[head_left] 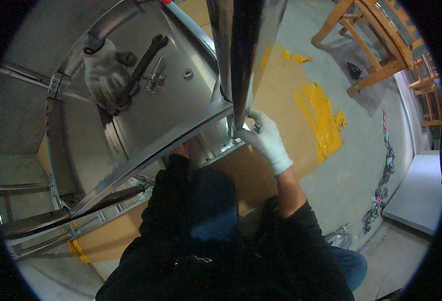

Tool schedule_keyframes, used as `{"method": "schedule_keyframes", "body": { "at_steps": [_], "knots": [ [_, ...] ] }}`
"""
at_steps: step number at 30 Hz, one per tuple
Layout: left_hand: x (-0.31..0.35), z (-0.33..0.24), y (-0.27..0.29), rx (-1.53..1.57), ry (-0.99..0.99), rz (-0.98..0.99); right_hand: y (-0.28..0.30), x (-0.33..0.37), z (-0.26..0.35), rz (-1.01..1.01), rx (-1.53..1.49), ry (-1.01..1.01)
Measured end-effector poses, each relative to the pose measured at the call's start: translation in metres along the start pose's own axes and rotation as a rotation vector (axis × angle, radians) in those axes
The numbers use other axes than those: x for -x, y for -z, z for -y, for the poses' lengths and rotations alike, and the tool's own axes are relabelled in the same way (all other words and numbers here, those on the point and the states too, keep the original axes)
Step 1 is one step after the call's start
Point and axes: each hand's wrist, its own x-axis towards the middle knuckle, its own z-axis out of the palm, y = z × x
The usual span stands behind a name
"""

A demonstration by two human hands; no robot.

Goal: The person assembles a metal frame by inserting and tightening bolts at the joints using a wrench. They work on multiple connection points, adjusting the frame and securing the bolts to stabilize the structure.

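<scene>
My right hand point(267, 143), in a white knit glove, is closed at the lower end of an upright shiny steel post point(242, 60). Its thumb and fingers come together beside the post; whatever lies between them is too small to make out. My left arm reaches under a slanting steel bar point(155, 148). Only a little bare skin of my left hand point(183, 149) shows beneath the bar, its fingers hidden. Left of the post, an empty grey-white glove point(106, 78) lies on a steel panel point(165, 108) with a dark wrench point(143, 67), bolts point(154, 78) and a nut point(188, 73).
Steel tubes of the frame point(35, 223) stretch along the left. Cardboard point(281, 95) with torn yellow tape point(321, 123) lies under the work. Wooden furniture point(369, 37) stands far right, with a dark twisted strip point(385, 170) and a white board point(419, 193) nearer.
</scene>
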Motion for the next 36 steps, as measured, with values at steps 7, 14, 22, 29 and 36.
{"method": "schedule_keyframes", "body": {
  "at_steps": [7,14,22,29,36],
  "knots": [
    [-0.008,0.001,-0.012,-0.628,-0.359,0.174,-0.006,-0.012,-0.007,0.011,0.250,0.173],
    [0.064,-0.137,-0.054,-0.247,-0.453,0.433,-0.002,-0.010,-0.008,-0.057,0.155,0.183],
    [0.058,-0.127,-0.095,-0.445,-0.260,0.483,0.009,-0.005,0.005,-0.052,-0.068,0.281],
    [0.052,-0.133,-0.109,-0.190,-0.222,0.489,0.054,-0.001,0.026,-0.013,0.162,0.253],
    [0.072,-0.163,-0.117,0.004,-0.188,0.629,0.081,0.004,0.039,0.057,0.064,0.325]
  ]
}}
